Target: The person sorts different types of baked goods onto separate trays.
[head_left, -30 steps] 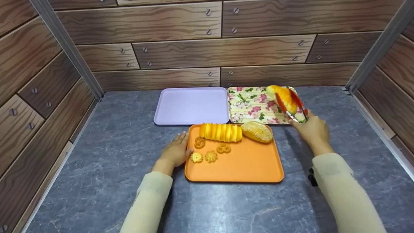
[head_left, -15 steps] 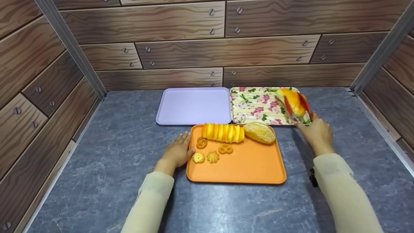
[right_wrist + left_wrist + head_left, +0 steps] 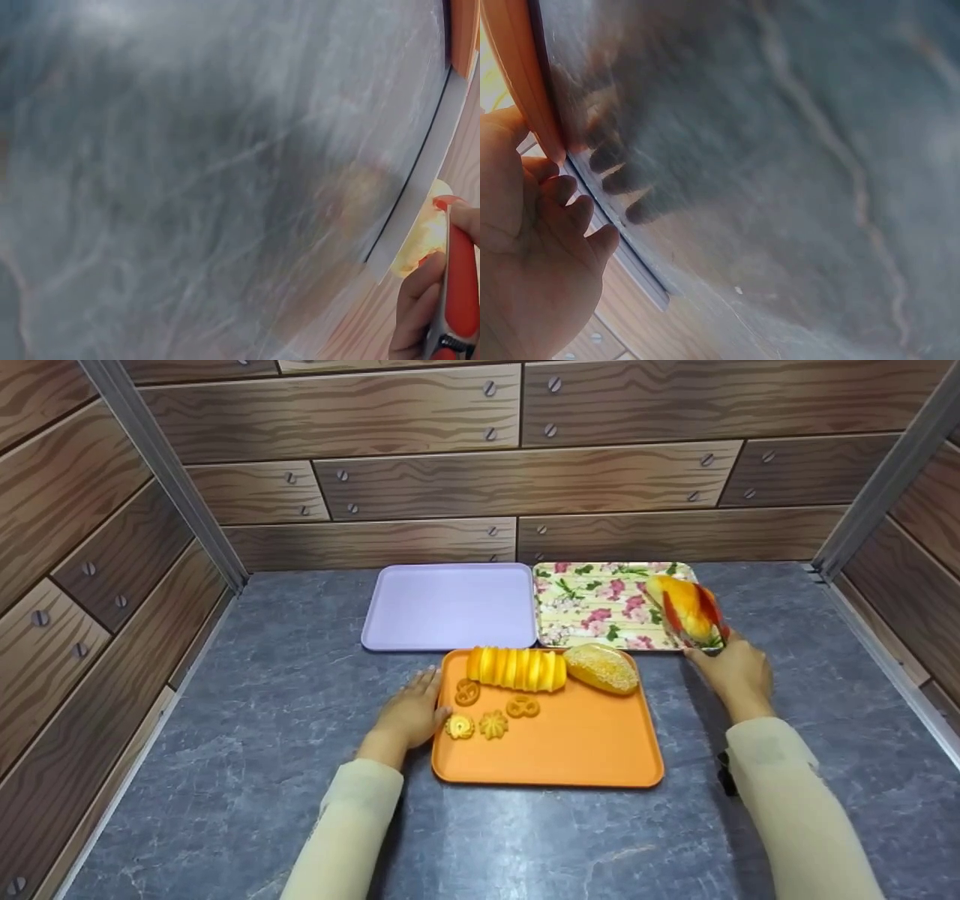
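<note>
My right hand (image 3: 739,671) grips red-tipped tongs (image 3: 672,613) at the far right. Between the tong tips lies a golden bread roll (image 3: 691,607), low over the right part of the floral tray (image 3: 577,619). In the right wrist view, fingers wrap the tongs' red and metal handle (image 3: 461,289), with the roll (image 3: 424,236) beyond. My left hand (image 3: 411,712) rests along the left edge of the orange tray (image 3: 570,750), thumb on its rim. The left wrist view has the hand (image 3: 544,232) palm-side, with fingers extended beside the orange rim (image 3: 525,67).
On the orange tray sit a sliced-looking loaf (image 3: 517,669), a seeded oval bread (image 3: 602,668), two pretzels (image 3: 523,706) and two round cookies (image 3: 493,724). A lilac tray (image 3: 450,607) stands behind, left of the floral one. Wood-patterned walls (image 3: 420,487) enclose the grey table (image 3: 225,735).
My right hand has moved the tongs and the bread roll rightward, and the roll has come down onto the floral tray's right side. The left hand stays at the orange tray's edge.
</note>
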Action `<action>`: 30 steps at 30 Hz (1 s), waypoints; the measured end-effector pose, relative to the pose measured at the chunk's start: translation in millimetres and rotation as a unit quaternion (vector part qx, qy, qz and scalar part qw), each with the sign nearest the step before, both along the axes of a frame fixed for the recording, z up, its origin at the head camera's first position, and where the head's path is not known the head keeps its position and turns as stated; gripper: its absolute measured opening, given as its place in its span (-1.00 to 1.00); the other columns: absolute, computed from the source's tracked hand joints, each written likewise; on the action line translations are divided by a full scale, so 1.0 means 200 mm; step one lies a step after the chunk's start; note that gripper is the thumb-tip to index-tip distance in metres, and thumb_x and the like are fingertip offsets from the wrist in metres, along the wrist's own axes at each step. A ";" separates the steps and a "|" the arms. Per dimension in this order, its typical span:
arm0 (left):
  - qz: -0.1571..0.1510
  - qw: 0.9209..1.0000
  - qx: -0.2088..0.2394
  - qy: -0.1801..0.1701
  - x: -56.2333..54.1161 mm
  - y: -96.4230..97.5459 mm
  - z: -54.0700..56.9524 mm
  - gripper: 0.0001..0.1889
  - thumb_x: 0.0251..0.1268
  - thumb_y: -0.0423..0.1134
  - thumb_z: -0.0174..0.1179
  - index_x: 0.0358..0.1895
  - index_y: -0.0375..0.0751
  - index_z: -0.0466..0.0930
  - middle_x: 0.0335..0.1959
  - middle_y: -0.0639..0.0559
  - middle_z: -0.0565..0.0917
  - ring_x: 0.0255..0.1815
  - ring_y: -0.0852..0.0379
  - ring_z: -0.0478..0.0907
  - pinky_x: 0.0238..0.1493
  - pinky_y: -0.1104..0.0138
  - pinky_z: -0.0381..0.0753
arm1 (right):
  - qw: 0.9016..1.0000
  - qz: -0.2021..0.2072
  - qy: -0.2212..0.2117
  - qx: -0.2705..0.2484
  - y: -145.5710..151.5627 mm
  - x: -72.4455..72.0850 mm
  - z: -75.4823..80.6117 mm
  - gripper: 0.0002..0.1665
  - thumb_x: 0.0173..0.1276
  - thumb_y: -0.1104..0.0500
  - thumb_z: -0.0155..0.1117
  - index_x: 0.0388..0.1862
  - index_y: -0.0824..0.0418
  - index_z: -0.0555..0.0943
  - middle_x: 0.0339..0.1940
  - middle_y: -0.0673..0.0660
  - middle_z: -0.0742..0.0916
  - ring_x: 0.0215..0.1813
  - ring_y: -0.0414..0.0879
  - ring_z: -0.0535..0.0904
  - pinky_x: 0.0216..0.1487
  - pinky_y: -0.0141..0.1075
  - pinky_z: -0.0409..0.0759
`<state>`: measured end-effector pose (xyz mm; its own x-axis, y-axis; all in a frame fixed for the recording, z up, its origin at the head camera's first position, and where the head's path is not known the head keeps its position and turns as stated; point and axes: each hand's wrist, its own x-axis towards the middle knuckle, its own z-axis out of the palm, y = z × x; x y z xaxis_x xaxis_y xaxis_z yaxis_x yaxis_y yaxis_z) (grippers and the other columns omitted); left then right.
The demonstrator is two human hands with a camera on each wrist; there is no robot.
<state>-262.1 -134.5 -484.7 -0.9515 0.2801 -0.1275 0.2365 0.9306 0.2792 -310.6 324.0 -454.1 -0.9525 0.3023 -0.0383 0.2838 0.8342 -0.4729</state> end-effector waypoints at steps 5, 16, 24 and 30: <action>0.003 1.000 -0.001 0.000 -0.01 0.00 0.00 -0.32 0.49 0.02 -0.09 0.51 -0.26 -0.02 0.51 -0.12 0.03 0.50 -0.07 -0.07 0.43 0.06 -0.01 | 1.000 -0.002 -0.027 -0.001 0.00 0.00 0.00 0.13 0.24 -0.32 0.18 0.39 0.56 0.12 0.20 0.60 0.40 0.15 0.47 0.36 0.15 0.23 0.34; 0.007 1.000 0.001 -0.004 0.00 0.01 0.00 -0.32 0.49 0.02 -0.08 0.51 -0.25 -0.02 0.51 -0.12 0.03 0.50 -0.08 -0.08 0.43 0.05 -0.02 | 0.999 -0.017 -0.044 -0.024 -0.02 0.02 -0.01 0.42 0.08 -0.50 0.18 0.47 0.51 -0.13 0.33 0.59 0.25 0.26 0.48 0.23 0.26 0.25 0.22; 0.005 1.000 0.002 -0.004 0.00 0.00 0.00 -0.32 0.49 0.01 -0.08 0.50 -0.26 -0.01 0.51 -0.12 0.03 0.50 -0.07 -0.08 0.43 0.05 0.00 | 0.999 -0.025 0.014 -0.040 -0.02 0.03 0.00 0.49 0.01 -0.53 0.22 0.47 0.50 -0.15 0.26 0.60 0.35 0.18 0.49 0.32 0.17 0.25 0.31; 0.004 1.000 0.002 -0.004 0.00 0.00 0.00 -0.33 0.49 0.00 -0.07 0.50 -0.26 -0.01 0.50 -0.13 0.04 0.50 -0.07 -0.08 0.42 0.05 0.02 | 0.994 -0.017 0.085 -0.059 -0.02 0.03 0.00 0.38 0.04 -0.48 0.24 0.47 0.44 -0.04 -0.01 0.51 0.56 -0.11 0.35 0.51 -0.10 0.13 0.49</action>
